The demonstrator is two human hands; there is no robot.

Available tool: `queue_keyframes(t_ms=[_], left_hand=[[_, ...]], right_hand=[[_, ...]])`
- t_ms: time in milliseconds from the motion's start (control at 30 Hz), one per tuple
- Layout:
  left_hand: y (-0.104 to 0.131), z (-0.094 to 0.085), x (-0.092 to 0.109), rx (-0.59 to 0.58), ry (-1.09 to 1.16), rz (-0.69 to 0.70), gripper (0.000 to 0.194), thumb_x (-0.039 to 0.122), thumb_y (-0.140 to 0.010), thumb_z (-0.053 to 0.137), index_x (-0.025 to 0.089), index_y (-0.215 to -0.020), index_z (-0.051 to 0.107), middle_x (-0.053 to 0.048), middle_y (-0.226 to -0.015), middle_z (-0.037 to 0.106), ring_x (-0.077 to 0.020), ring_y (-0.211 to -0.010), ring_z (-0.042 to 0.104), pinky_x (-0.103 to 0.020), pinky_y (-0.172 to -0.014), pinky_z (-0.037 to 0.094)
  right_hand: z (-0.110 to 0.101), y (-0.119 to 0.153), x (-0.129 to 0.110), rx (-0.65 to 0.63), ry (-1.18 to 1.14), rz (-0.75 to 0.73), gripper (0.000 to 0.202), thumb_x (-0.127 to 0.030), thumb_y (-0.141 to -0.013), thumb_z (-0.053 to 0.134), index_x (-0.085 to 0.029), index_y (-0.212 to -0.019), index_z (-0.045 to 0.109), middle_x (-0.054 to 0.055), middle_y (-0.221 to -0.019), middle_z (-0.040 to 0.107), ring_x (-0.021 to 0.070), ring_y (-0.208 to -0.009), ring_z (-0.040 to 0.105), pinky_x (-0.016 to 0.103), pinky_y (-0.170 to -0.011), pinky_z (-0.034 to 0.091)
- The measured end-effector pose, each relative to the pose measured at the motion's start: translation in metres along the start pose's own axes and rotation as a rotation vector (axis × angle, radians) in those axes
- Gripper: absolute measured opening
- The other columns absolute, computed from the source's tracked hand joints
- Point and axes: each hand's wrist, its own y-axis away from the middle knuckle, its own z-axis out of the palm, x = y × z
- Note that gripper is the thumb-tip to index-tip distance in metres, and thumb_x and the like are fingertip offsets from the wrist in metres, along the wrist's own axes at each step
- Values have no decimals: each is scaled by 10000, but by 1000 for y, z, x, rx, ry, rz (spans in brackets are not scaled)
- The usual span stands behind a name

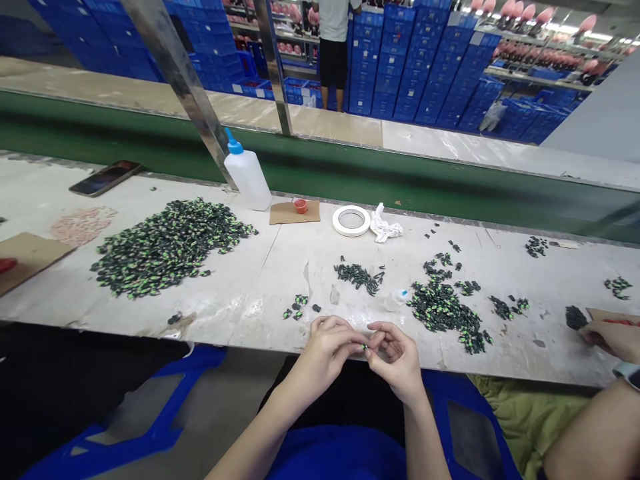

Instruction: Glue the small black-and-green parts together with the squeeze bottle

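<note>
My left hand (334, 343) and my right hand (397, 357) meet at the table's front edge. Between their fingertips is a tiny black-and-green piece (365, 347), which both hands pinch; its exact kind is too small to make out. Just left of my hands lie a few loose black-and-green pieces (299, 303). Beyond them is a small heap of plain dark pieces (359, 276). A larger heap of black-and-green pieces (445, 307) lies to the right, with a small clear bottle with a blue tip (397, 300) beside it.
A big heap of black-and-green pieces (170, 247) covers the left of the table. Along the back stand a white squeeze bottle (249, 179), a tape roll (351, 221), crumpled tissue (385, 227) and a red cup (300, 206) on cardboard. A co-worker's hand (615, 337) is at right.
</note>
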Motion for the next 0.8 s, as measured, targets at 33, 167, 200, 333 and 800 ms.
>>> queue_keyframes(t_ms=[33, 167, 200, 333, 800], left_hand=[[0, 0, 0, -53, 15, -17, 215, 165, -891, 545, 289, -962, 706, 4, -831, 725, -190, -892, 609, -398, -937, 351], [0, -8, -14, -32, 3, -93, 241, 211, -893, 530, 303, -1070, 665, -12, -858, 725, -221, -923, 610, -476, -1011, 304], [0, -11, -21, 54, -36, -124, 233, 210, -885, 533, 296, -1057, 666, -22, -868, 723, -238, -932, 607, -503, -1011, 294], [-4, -25, -48, 407, -264, -199, 190, 148, -829, 573, 275, -896, 697, -61, -913, 711, -295, -974, 568, -557, -974, 271], [-11, -22, -52, 185, -299, 38, 189, 138, -892, 522, 241, -927, 676, -40, -841, 704, -238, -922, 557, -446, -894, 327]], right_hand=[[-6, 1, 0, -40, 49, 15, 248, -244, -665, 738, -191, -899, 677, -17, -617, 619, 120, -575, 601, 255, -621, 555], [-41, 2, 3, 99, 248, -3, 218, -345, -697, 730, -175, -832, 704, 53, -709, 685, 181, -642, 643, 333, -644, 571], [-51, 1, 3, 238, 282, -26, 268, -377, -705, 729, -172, -875, 704, 68, -744, 693, 192, -661, 647, 361, -671, 571], [-77, -7, 1, 723, 454, -98, 520, -479, -715, 720, -179, -1132, 643, 131, -1034, 679, 262, -891, 642, 457, -822, 520], [-34, -46, 18, 449, 695, -284, 406, -569, -766, 635, -203, -939, 603, 148, -1136, 645, 334, -1214, 404, 541, -987, 346]])
